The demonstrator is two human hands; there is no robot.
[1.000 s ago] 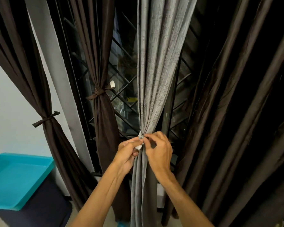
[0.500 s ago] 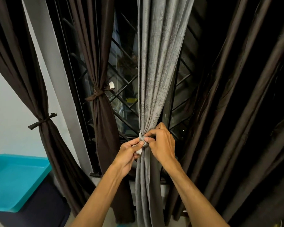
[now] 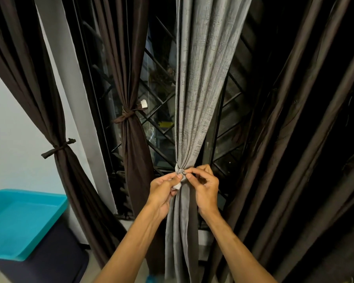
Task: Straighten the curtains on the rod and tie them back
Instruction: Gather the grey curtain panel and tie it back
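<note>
A grey curtain (image 3: 200, 82) hangs in the middle, gathered tight at a grey tie-back (image 3: 179, 172) knotted around it. My left hand (image 3: 164, 190) pinches the tie's left end, where a white tag shows below my fingers. My right hand (image 3: 203, 185) pinches the knot from the right. A dark brown curtain (image 3: 131, 78) to the left is bound with a brown tie (image 3: 126, 116). Another brown curtain (image 3: 25, 78) at far left is bound with a tie (image 3: 58, 149). The rod is out of view.
Loose dark brown curtains (image 3: 294, 139) hang at the right. Behind the curtains is a window with a black diagonal metal grille (image 3: 159, 111). A turquoise tray (image 3: 23, 221) rests on a dark stand at lower left beside a white wall.
Both hands stay at the grey tie. My right hand's fingers have lifted off the curtain and curled, now pinching the knot with the fingertips.
</note>
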